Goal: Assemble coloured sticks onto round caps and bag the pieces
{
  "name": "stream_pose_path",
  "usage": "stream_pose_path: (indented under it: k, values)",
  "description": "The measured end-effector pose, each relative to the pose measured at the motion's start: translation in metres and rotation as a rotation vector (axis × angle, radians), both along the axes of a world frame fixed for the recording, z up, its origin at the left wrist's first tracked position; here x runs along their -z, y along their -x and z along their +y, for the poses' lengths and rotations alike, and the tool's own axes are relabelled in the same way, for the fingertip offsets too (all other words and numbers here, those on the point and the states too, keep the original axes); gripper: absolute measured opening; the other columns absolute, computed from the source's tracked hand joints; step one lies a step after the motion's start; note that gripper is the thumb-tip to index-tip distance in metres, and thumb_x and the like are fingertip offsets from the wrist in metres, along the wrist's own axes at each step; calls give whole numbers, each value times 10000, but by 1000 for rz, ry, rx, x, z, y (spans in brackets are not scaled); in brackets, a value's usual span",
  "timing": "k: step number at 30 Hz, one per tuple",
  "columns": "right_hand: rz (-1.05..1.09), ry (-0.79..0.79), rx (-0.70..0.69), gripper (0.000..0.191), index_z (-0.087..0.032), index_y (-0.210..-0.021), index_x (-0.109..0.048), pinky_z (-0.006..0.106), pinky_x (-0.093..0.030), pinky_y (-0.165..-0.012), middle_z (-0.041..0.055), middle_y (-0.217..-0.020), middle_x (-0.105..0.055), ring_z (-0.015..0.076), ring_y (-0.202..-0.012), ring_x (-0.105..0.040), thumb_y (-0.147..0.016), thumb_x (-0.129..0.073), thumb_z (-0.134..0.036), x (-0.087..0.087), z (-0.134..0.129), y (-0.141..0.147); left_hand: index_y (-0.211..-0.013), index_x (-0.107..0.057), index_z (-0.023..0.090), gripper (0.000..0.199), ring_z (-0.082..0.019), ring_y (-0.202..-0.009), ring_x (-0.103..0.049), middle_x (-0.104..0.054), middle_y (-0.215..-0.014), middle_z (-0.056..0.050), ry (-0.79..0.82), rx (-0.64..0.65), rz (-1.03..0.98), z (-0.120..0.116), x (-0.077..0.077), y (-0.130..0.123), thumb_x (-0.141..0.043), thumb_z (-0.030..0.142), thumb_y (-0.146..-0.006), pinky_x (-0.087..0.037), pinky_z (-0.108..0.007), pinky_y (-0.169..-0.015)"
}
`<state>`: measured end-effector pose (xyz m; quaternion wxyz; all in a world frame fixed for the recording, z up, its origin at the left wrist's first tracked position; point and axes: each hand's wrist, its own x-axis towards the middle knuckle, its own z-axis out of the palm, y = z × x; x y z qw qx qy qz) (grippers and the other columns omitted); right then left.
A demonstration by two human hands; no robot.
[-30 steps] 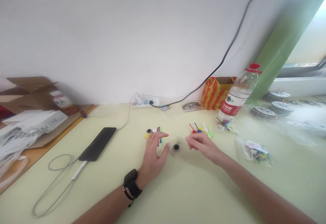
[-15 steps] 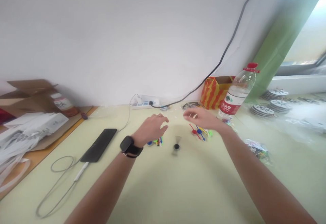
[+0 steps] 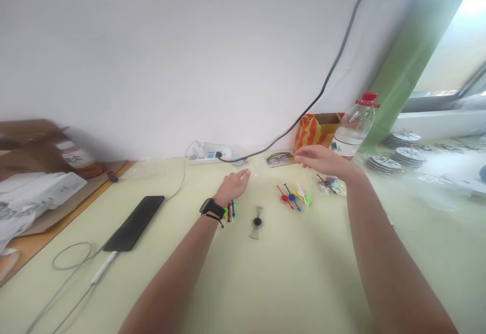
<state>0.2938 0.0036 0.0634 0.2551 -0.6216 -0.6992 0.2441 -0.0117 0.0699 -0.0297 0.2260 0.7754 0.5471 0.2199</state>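
My left hand (image 3: 232, 186), with a black watch (image 3: 212, 207) on the wrist, hovers over the table with its fingers stretched towards the right. Partly behind the wrist lies a small bundle of coloured plastic arrow spinners (image 3: 231, 211). My right hand (image 3: 321, 161) hangs in the air near a pair of glasses (image 3: 279, 159), its fingers loosely extended and nothing clear in them. Between the arms a black spinner (image 3: 257, 221) lies on the table, its ends blurred as if turning. Right of it are a red arrow spinner (image 3: 284, 199), a blue one (image 3: 292, 198), and yellow, white and green ones.
A phone (image 3: 134, 222) on a cable lies at left, beside a cardboard box (image 3: 30, 144) and white packages (image 3: 49, 192). A power strip (image 3: 207, 154) sits by the wall. A water bottle (image 3: 351, 131), striped bag (image 3: 311, 134), plastic packet (image 3: 330, 184) and stacked discs (image 3: 383, 164) stand right.
My right hand has moved right, away from the arrow spinners towards the bottle. My left hand's fingers have come closer together. The view has shifted slightly.
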Motion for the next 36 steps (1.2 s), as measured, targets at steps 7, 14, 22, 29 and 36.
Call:
stream_pose_path:
  k: [7, 14, 22, 29, 36]
  values:
    - [38, 20, -131, 298, -263, -1093, -703, 342, -511, -837, 56, -1084, -728, 240, -972, -673, -940, -594, -495, -5, -3, 23, -867, -789, 183, 357, -287, -949, -716, -790, -954, -78, -6, -97, -212, 7, 2, 2, -605, 489, -880, -516, -356, -879]
    - [185, -29, -99, 334, -240, -1086, -701, 356, -522, -916, 72, -1122, -724, 241, -1033, -664, -940, -606, -525, 8, 8, 35, -837, -735, 161, 259, -240, -807, -735, -764, -870, -88, 16, -14, -495, -10, -44, 2, -787, 397, -745, -586, -349, -769]
    - [699, 167, -81, 592, -256, -1350, -581, 393, -565, -923, 113, -1223, -694, 247, -1073, -676, -840, -760, -496, 30, 20, 50, -1202, -621, 230, 500, -209, -890, -733, -666, -888, 0, 118, 224, -788, -43, -98, 23, -823, 316, -752, -559, -430, -945]
    - [649, 75, -270, 511, -247, -1268, -665, 347, -538, -850, 48, -959, -719, 201, -939, -670, -787, -815, -333, 12, 11, 58, -1198, -695, 238, 455, -247, -884, -733, -728, -980, -67, 227, 222, -478, -41, -95, 44, -747, 500, -829, -579, -384, -786]
    - [522, 41, -324, 411, -228, -1164, -715, 368, -556, -853, 44, -886, -713, 218, -911, -684, -780, -809, -342, 8, 5, 64, -877, -767, 192, 359, -206, -784, -689, -759, -822, -83, 140, 252, -360, -31, -89, 51, -706, 546, -858, -543, -323, -721]
